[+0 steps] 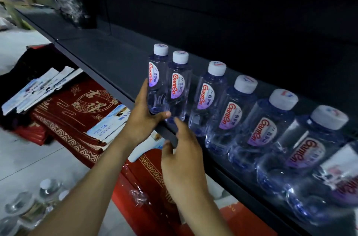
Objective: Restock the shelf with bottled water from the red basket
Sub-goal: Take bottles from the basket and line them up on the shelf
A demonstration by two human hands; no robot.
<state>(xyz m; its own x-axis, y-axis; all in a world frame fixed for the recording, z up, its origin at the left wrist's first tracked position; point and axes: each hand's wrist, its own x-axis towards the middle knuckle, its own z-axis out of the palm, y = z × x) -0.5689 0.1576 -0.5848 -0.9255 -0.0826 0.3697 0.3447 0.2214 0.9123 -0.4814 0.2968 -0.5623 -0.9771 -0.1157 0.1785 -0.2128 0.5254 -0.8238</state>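
Head view of a dark shelf [108, 65] carrying a row [257, 119] of clear, white-capped water bottles that runs from mid-frame to the right edge, labels facing forward.

The left hand [144, 117] grips the end bottle [157, 79], the leftmost of the row, low on its body. The thumb is curled across the front of the base and the fingers are wrapped behind. The bottle stands upright at the shelf's front edge. Whether its base rests on the shelf or is held just above it cannot be told.

The second bottle [179, 84] stands just beside the end bottle, the two nearly touching.

The right hand [182, 156] holds nothing. Its fingers are relaxed and spread, in front of and just below the shelf edge. The index finger points up toward the base of the second bottle, and contact cannot be confirmed. The two hands are near each other but apart.

Below the shelf lie red packs [77, 104] with gold patterning, with white-and-blue packets [36, 88] on top of them. More bottles [46, 189], blurred, sit at lower left, well apart from both hands.
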